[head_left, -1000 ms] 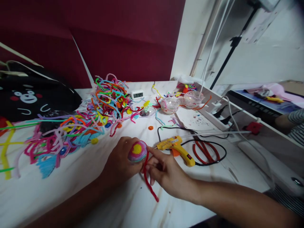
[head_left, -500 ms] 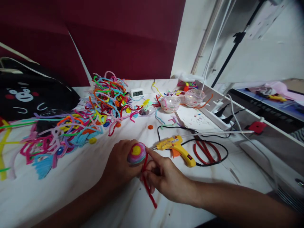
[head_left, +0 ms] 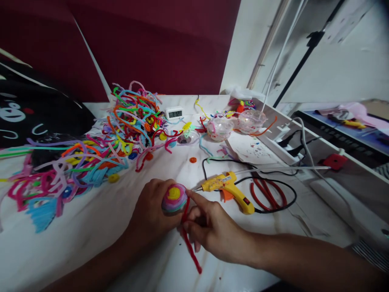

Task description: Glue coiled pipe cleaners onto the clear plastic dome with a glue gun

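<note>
My left hand [head_left: 153, 209] is wrapped around a small rounded piece [head_left: 174, 197] coiled in pipe cleaner, with a yellow centre, then pink, purple and teal rings. Its underside is hidden by my fingers. Pinched between the thumb and fingers of my right hand [head_left: 209, 221] is a red pipe cleaner [head_left: 191, 247]. Its upper end lies against the right edge of the coiled piece, where my right index fingertip presses, and its free end hangs down toward me. Just beyond that fingertip, a yellow glue gun [head_left: 226, 188] lies on the table, nozzle pointing left.
A tangled heap of colourful pipe cleaners [head_left: 136, 117] spreads over the left side. Clear plastic bowls [head_left: 219, 129] and a small digital clock [head_left: 174, 113] stand at the back. The glue gun's black cord [head_left: 293, 190] loops beside red pipe cleaners at right. An orange button [head_left: 193, 159] lies mid-table.
The view has shifted slightly, so the pipe cleaner heap sits further left. Both hands keep nearly the same hold on the coiled piece and the red pipe cleaner.
</note>
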`<move>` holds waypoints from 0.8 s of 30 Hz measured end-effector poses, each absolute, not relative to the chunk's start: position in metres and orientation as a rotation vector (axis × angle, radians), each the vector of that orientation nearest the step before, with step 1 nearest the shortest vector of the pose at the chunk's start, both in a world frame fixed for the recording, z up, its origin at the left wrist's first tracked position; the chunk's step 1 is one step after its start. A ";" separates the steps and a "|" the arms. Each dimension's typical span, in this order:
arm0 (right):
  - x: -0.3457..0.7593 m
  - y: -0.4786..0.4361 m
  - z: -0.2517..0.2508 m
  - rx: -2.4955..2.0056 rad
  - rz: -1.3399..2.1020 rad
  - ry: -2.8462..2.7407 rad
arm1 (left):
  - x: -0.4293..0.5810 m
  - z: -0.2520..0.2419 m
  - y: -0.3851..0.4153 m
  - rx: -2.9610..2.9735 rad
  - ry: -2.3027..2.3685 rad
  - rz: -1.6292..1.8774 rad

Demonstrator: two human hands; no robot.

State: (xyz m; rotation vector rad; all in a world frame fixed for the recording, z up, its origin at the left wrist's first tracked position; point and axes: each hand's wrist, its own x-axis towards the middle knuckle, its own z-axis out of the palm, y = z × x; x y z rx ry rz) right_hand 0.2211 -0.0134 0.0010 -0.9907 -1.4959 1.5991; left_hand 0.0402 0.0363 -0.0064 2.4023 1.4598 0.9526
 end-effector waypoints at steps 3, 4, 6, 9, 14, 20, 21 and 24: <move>0.221 -0.014 0.001 -1.002 1.630 -1.477 | 0.040 -0.004 0.036 2.370 1.454 0.886; 0.221 -0.014 0.001 -1.003 1.638 -1.472 | 0.040 -0.004 0.036 2.361 1.453 0.869; 0.221 -0.014 0.001 -1.010 1.640 -1.470 | 0.040 -0.004 0.037 2.355 1.455 0.851; 0.220 -0.014 0.003 -1.035 1.626 -1.484 | 0.039 -0.008 0.038 2.373 1.445 0.857; 0.220 -0.015 0.005 -1.045 1.616 -1.502 | 0.038 -0.011 0.037 2.356 1.438 0.850; 0.219 -0.016 0.001 -1.080 1.711 -1.461 | 0.038 -0.009 0.035 2.336 1.404 0.884; 0.219 -0.017 0.001 -1.088 1.717 -1.454 | 0.038 -0.009 0.035 2.335 1.396 0.890; 0.218 -0.018 0.000 -1.107 1.716 -1.440 | 0.039 -0.011 0.031 2.324 1.396 0.921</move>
